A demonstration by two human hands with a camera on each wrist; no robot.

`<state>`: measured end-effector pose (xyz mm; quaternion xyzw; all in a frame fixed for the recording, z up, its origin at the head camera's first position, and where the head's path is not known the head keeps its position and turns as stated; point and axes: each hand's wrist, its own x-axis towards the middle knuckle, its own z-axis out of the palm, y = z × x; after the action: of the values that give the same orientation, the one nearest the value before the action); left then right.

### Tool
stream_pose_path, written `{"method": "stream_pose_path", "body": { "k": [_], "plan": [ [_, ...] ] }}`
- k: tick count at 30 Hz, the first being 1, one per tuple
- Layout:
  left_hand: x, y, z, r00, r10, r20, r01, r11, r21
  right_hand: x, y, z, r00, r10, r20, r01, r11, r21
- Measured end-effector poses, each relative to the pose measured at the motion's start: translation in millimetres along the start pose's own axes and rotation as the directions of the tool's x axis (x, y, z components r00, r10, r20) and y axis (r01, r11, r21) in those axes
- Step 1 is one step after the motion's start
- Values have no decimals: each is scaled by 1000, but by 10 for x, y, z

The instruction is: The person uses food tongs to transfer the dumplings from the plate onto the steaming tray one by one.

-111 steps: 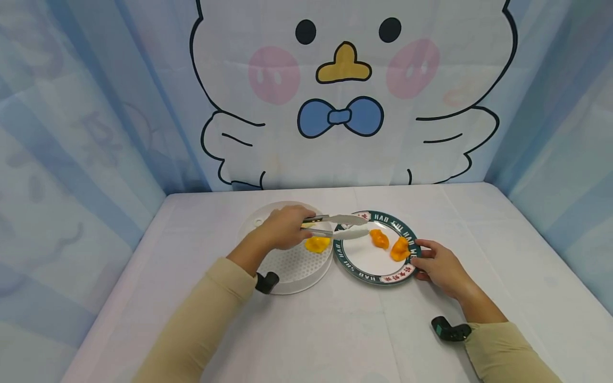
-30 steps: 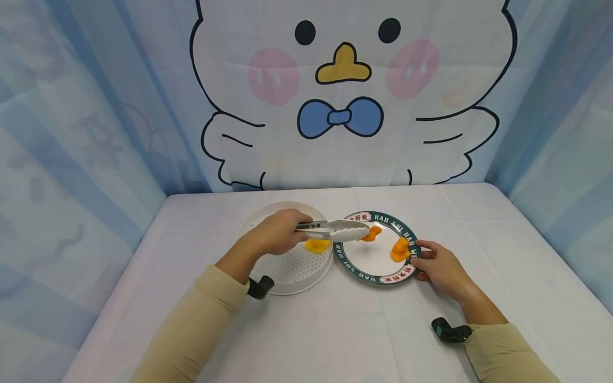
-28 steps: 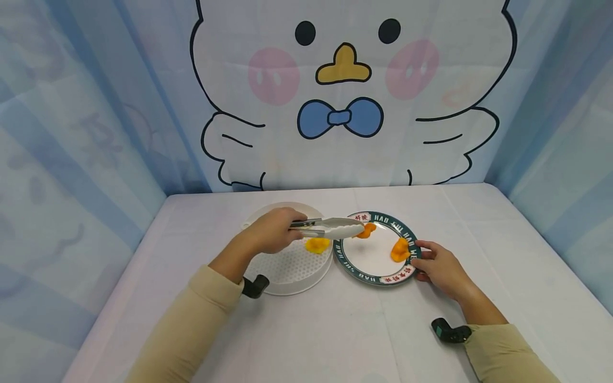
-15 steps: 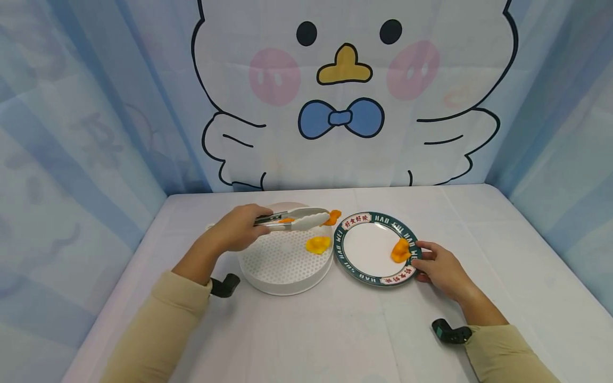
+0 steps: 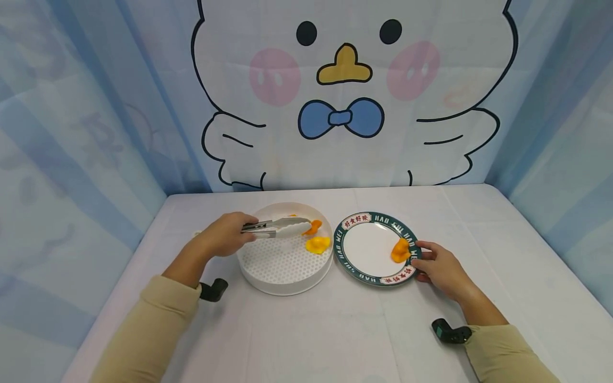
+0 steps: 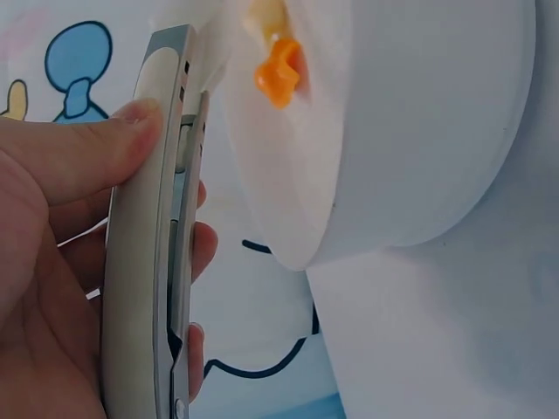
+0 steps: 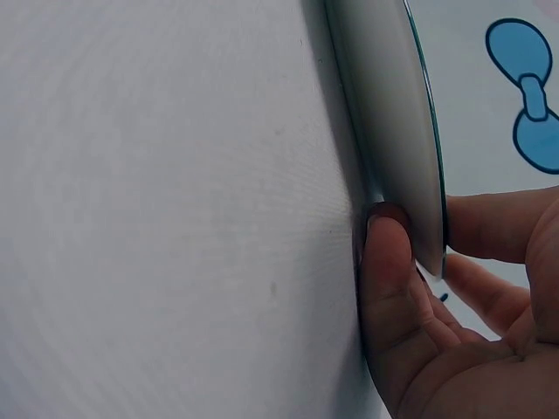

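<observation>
My left hand (image 5: 227, 234) grips silver tongs with pale tips (image 5: 282, 229), which reach over a round white steamer tray (image 5: 275, 274) with a dotted floor. An orange, soft-looking lump (image 5: 314, 227) shows right at the tong tips, above the tray's far right part. Just below it in the view lies a yellow lump (image 5: 318, 245); a sliver of another orange lump (image 5: 293, 215) peeks out behind the tongs. My right hand (image 5: 440, 268) pinches the right rim of a green-edged white plate (image 5: 366, 250). On that plate sits one orange lump (image 5: 400, 250), close to the fingers.
Tray and plate stand side by side on a white-covered table (image 5: 335, 335). Behind them hangs a curtain (image 5: 335, 159) printed with a cartoon bird. A black wrist camera (image 5: 214, 290) juts from the left sleeve, another camera (image 5: 451, 331) from the right.
The tongs closed on an orange lump on the plate, and my left hand carried it left, then lower over the tray. My right hand stays on the plate's rim.
</observation>
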<state>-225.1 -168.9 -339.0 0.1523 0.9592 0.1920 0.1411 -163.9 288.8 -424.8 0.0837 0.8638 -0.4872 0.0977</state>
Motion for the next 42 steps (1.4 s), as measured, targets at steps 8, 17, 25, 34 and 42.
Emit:
{"method": "stream_pose_path", "body": {
  "k": [8, 17, 25, 34, 42],
  "plan": [
    [21, -9, 38, 1000, 1, 14, -1, 1000, 21, 5, 12, 5, 1000, -4, -3, 4, 1000, 13],
    [10, 14, 53, 1000, 3, 14, -4, 999, 33, 6, 12, 4, 1000, -4, -3, 4, 1000, 15],
    [-5, 141, 5, 1000, 13, -17, -12, 1000, 25, -1, -10, 1, 1000, 6, -5, -6, 1000, -3],
    [51, 400, 93, 1000, 30, -4, -30, 999, -12, -4, -7, 3, 1000, 7, -4, -7, 1000, 1],
    [132, 654, 241, 995, 102, 1, -102, 995, -5, -4, 1, 0, 1000, 2, 0, -2, 1000, 10]
  ]
}}
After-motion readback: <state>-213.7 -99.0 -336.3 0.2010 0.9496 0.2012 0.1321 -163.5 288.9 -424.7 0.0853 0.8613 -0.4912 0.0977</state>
